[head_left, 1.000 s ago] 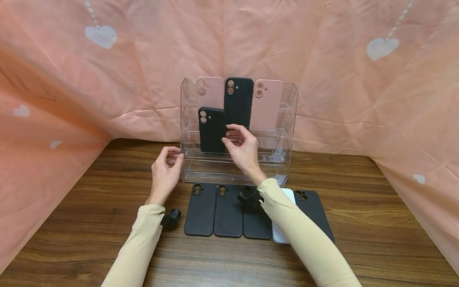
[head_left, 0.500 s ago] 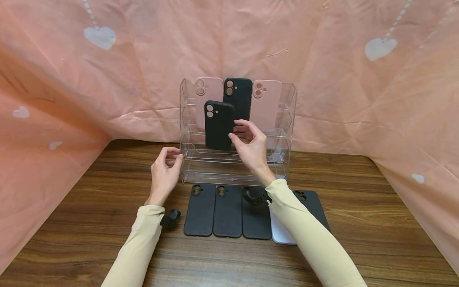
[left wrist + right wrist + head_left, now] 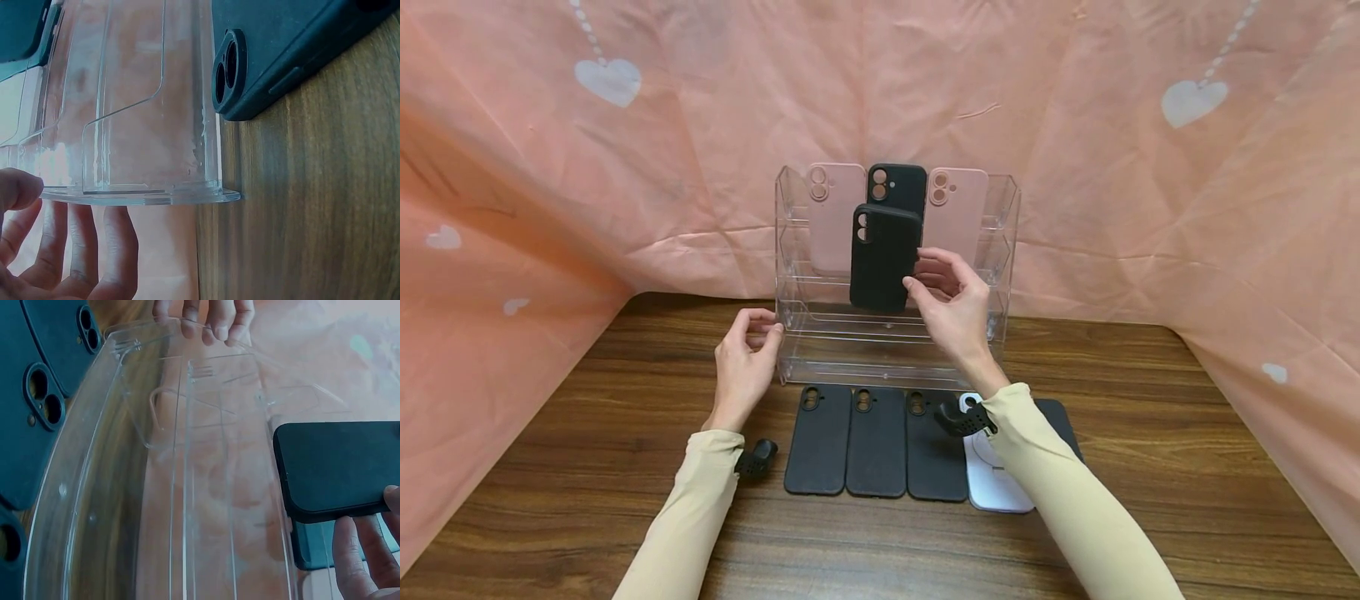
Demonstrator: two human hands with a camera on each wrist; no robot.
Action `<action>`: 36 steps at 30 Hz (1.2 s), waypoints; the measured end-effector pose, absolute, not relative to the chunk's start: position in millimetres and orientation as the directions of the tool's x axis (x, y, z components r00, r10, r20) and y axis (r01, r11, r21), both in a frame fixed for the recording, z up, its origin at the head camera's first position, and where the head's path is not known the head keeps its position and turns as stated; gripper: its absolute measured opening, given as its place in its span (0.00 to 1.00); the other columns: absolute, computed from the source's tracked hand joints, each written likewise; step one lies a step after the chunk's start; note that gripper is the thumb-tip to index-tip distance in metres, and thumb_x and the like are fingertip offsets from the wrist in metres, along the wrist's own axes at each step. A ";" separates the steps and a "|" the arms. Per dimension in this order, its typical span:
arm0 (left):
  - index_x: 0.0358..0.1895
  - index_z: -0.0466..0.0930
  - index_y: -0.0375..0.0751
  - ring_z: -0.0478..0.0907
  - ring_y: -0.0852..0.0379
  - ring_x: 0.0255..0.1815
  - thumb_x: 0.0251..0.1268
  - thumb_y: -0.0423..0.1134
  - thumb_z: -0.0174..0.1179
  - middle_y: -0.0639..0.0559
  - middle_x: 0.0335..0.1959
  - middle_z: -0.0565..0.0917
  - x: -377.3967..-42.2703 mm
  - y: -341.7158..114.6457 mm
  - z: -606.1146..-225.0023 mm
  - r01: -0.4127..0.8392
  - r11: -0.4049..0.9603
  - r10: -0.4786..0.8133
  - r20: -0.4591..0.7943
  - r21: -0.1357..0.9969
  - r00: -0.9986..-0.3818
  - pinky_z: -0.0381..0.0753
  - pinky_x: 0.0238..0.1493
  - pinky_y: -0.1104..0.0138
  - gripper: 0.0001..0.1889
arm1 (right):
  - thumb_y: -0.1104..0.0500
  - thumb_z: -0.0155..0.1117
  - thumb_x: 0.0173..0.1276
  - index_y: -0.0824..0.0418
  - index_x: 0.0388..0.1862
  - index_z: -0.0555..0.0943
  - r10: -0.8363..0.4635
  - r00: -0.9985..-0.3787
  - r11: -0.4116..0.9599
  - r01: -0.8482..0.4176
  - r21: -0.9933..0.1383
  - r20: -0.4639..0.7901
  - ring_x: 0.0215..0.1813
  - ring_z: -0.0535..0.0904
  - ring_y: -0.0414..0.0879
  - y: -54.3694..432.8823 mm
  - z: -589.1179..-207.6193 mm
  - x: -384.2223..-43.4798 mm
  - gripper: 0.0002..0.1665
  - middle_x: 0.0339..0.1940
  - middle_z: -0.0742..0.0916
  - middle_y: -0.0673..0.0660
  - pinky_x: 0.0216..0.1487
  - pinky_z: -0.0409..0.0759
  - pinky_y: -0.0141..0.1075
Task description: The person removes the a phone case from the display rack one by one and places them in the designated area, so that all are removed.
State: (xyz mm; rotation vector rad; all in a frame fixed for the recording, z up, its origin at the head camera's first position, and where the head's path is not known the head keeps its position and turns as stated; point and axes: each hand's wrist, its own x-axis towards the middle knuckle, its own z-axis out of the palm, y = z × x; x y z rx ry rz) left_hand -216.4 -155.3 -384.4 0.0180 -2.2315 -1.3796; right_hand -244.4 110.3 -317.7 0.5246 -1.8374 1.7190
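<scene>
In the head view, my right hand (image 3: 953,310) pinches the right edge of a black phone case (image 3: 882,260), thumb in front and fingers behind. The case is upright, slightly tilted, before the middle of a clear tiered display rack (image 3: 835,369). In the right wrist view the held case (image 3: 340,465) overlaps another dark case behind it. My left hand (image 3: 745,358) holds the rack's left side; the left wrist view has the thumb and fingers on opposite sides of the clear side panel (image 3: 150,199). On the top tier stand a pink case (image 3: 831,217), a black case (image 3: 901,182) and another pink case (image 3: 957,217).
A row of black cases (image 3: 817,442) and one white case (image 3: 996,492) lies flat on the wooden table (image 3: 625,483) before the rack. A further black case (image 3: 1058,425) at the right is partly hidden by my sleeve. Pink cloth (image 3: 1075,167) hangs behind.
My right hand has lifted the black case from the tier at the left and carried it right and slightly up, now before the middle black case. The left hand stays at the rack's side.
</scene>
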 end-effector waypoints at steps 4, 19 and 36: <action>0.50 0.81 0.40 0.87 0.48 0.39 0.70 0.36 0.62 0.43 0.43 0.88 -217.1 -155.3 -384.9 0.251 0.483 -0.271 0.416 0.839 -0.868 0.75 0.37 0.83 0.10 | 0.76 0.70 0.61 0.70 0.56 0.81 0.097 -0.761 0.097 -0.634 -0.767 0.641 0.39 0.88 0.35 118.8 -315.9 -240.5 0.23 0.45 0.88 0.70 0.43 0.87 0.29; 0.50 0.81 0.41 0.86 0.51 0.38 0.70 0.36 0.62 0.43 0.42 0.88 -217.4 -154.7 -385.4 0.254 0.476 -0.276 0.417 0.842 -0.866 0.75 0.36 0.85 0.09 | 0.76 0.70 0.60 0.69 0.56 0.81 0.122 -0.750 0.114 -0.640 -0.760 0.650 0.39 0.89 0.35 146.3 -309.6 -229.3 0.24 0.41 0.89 0.42 0.43 0.87 0.28; 0.51 0.81 0.41 0.84 0.55 0.37 0.70 0.36 0.62 0.43 0.42 0.88 -217.7 -154.4 -386.3 0.257 0.481 -0.272 0.421 0.838 -0.865 0.75 0.36 0.84 0.09 | 0.76 0.70 0.60 0.67 0.58 0.82 0.145 -0.747 0.164 -0.628 -0.761 0.648 0.39 0.88 0.34 175.1 -301.6 -213.4 0.25 0.42 0.91 0.43 0.43 0.87 0.28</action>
